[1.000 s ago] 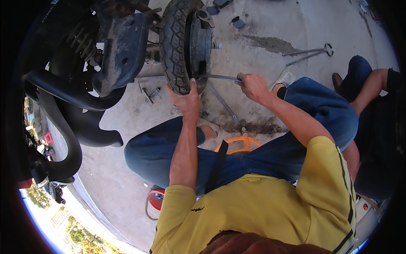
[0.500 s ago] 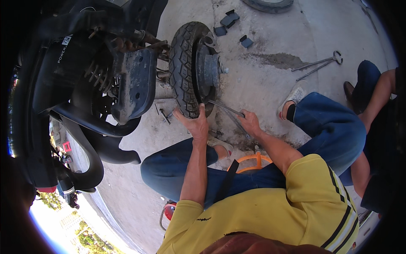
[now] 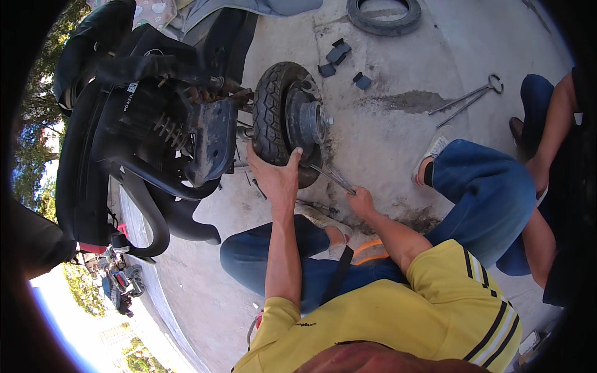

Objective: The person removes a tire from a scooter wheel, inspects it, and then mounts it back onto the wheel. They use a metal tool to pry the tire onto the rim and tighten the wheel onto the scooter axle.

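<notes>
The black knobby tire (image 3: 268,124) sits around a grey metal hub (image 3: 311,122), on a wheel attached to the scooter lying on its side. My left hand (image 3: 277,180) grips the near side of the tire, thumb on the rim side and fingers over the far sidewall. In my right hand (image 3: 359,202) are the ends of metal tire levers (image 3: 334,179); one tip reaches the tire's lower edge by the rim. How far that tip goes in is hidden.
The black scooter (image 3: 143,137) fills the left. A loose tire (image 3: 382,22), dark box pieces (image 3: 336,53) and long-handled tongs (image 3: 466,96) lie on the concrete. An orange curved frame (image 3: 371,252) is by my legs. Another person's arm (image 3: 553,140) is at right.
The view has shifted, so the scooter and wheel appear lower. My left hand is farther up the tire. My right hand is closer to the wheel, and the levers lie nearly together.
</notes>
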Available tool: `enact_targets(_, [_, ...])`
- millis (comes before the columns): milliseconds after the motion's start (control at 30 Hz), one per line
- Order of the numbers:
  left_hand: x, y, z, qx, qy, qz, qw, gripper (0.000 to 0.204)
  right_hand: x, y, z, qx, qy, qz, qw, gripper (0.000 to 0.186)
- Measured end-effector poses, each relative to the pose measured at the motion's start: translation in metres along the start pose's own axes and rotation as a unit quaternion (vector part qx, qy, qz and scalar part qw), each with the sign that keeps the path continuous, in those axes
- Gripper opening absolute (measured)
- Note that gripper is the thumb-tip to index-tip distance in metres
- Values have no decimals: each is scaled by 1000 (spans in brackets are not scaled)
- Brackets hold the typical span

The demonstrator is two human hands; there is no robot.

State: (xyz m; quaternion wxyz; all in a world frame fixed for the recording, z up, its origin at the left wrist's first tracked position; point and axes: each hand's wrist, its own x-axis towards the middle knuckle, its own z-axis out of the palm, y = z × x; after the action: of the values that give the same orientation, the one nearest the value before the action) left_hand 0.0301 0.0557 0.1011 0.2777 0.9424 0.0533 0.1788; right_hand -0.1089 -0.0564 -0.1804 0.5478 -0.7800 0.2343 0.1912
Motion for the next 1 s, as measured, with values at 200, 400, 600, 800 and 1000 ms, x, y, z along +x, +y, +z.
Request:
enact_targets(200, [73,54,5,176,-82,-47,980,91,13,9,4,-23,40,-30,999,38])
enact_targets(400, [57,31,12,181,-22,-46,982,84,33,9,-1,-74,-3,5,997,41])
enact_targets(600, [15,-6,24,30,39,-38,998,75,57,7,-26,-61,-4,46,997,46])
enact_targets(800, [-30,-32,25,-20,24,-90,995,95,77,-2,-44,-6,20,-33,999,49])
enact_targets(1000, [51,45,10,131,-38,-16,991,94,79,4,-46,-27,64,-125,990,36])
